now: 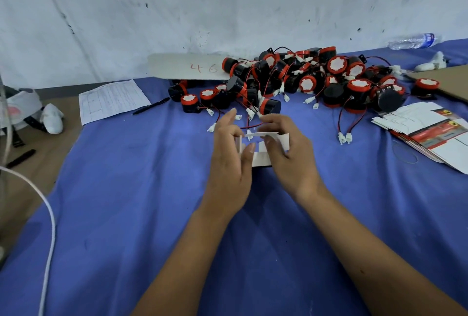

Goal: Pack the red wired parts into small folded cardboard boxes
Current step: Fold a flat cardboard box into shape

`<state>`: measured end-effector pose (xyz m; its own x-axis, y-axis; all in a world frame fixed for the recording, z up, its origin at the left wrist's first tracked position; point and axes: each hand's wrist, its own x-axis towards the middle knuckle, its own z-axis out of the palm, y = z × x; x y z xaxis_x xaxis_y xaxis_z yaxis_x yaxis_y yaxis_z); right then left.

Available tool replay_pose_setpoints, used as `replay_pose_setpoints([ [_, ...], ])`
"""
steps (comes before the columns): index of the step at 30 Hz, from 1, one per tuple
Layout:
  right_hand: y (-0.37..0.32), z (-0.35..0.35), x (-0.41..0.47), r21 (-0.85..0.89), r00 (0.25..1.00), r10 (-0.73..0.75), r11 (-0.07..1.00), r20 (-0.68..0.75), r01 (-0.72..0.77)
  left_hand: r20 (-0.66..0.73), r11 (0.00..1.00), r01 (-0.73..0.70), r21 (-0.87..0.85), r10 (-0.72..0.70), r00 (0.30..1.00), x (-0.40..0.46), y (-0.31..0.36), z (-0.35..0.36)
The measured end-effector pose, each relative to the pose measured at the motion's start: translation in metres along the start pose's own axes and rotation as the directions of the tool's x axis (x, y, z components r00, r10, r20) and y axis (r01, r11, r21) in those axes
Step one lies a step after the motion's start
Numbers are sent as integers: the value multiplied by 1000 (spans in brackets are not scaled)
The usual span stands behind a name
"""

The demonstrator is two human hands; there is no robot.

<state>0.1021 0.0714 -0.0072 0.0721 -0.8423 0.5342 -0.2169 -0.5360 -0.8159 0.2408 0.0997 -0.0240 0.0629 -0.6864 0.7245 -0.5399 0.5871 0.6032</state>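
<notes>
Both my hands meet on one small white cardboard box [262,156] over the blue desk [126,214], just in front of the pile of red wired parts [304,80]. My left hand [229,163] pinches its left wall; my right hand [286,148] curls over a flap. Flat boxes [425,130] lie right of the pile.

"4 6" is being shown handwritten in red on the white board [186,67] lying at the wall behind the parts pile. Print on the paper form [112,100] beside the pen is being blurred beyond reading. Lettering on the red-printed flat box blanks [428,131] and the bottle label [428,37] is being rendered too small to read.
</notes>
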Motion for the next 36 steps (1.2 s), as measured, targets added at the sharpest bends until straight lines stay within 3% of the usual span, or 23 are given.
replay_pose_setpoints([
  [3, 1, -1, -1, -51, 997, -24, 999, -79, 20, 86, 999, -42, 18, 40, 995, 0, 2, 4],
  [9, 6, -2, 2, -55, 977, 33, 997, -209, -45, 105, 987, -103, 127, 89, 990, 1, 7, -1],
  [14, 8, -2, 1, -98, 985, 34, 994, -169, -51, 164, 982, -116, 149, 91, 982, 2, 8, 0],
  [20, 12, 2, 1, -125, 994, 111, 986, -12, -111, 178, 985, -51, 165, 21, 984, 1, 4, 2],
  [24, 13, 7, -1, -248, 989, 137, 957, -64, -149, 187, 989, -24, 148, -4, 982, -2, 2, 4],
  [26, 13, 4, 0, -178, 984, 175, 968, -20, -176, 186, 994, -12, 104, -8, 982, -3, 3, 5],
  [32, 5, 3, 1, 289, 967, 213, 925, 143, -246, 68, 996, 48, 70, -52, 996, -1, 10, 7],
  [36, -1, 6, -4, 334, 967, 196, 911, 165, -242, -1, 988, -43, 151, 44, 999, 2, 12, 6],
])
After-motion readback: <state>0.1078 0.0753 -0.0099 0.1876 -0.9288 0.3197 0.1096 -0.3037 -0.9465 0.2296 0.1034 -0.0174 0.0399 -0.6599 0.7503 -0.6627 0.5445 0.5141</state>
